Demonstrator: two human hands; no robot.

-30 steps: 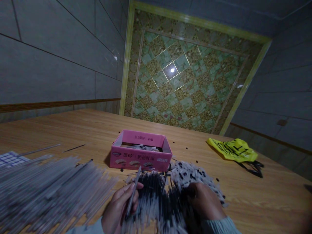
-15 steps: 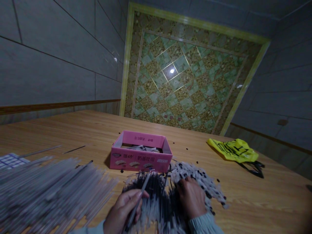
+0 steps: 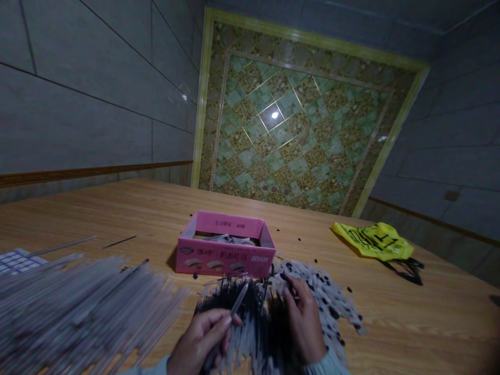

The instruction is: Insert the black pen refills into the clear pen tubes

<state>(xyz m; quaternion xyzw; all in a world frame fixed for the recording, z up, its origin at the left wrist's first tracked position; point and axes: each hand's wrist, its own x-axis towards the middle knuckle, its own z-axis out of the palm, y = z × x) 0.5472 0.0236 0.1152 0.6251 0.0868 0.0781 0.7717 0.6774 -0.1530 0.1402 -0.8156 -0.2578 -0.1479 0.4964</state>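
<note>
My left hand (image 3: 207,333) is closed round a slim clear pen barrel (image 3: 239,299), tilted with its upper end away from me; its lower part looks dark. Beneath and between the hands lies a heap of thin sticks, black at the far end and pale nearer me, like pen refills (image 3: 246,323). My right hand (image 3: 307,323) is at the left edge of a pile of small white and black plugs (image 3: 332,297). Its thumb and forefinger are bent towards each other, with a dark spot at the fingertip; what they hold is too small to name.
A pink open box (image 3: 224,258) with pale pieces inside stands beyond the refills. To the left spreads a large heap of clear tubes (image 3: 86,312), by a checked cloth (image 3: 17,260). A yellow bag (image 3: 373,240) lies at right on the wooden table (image 3: 422,323).
My right hand has shifted slightly and turned, so its thumb and forefinger now show at the plug pile. The pen barrel in my left hand has tilted a little to the right.
</note>
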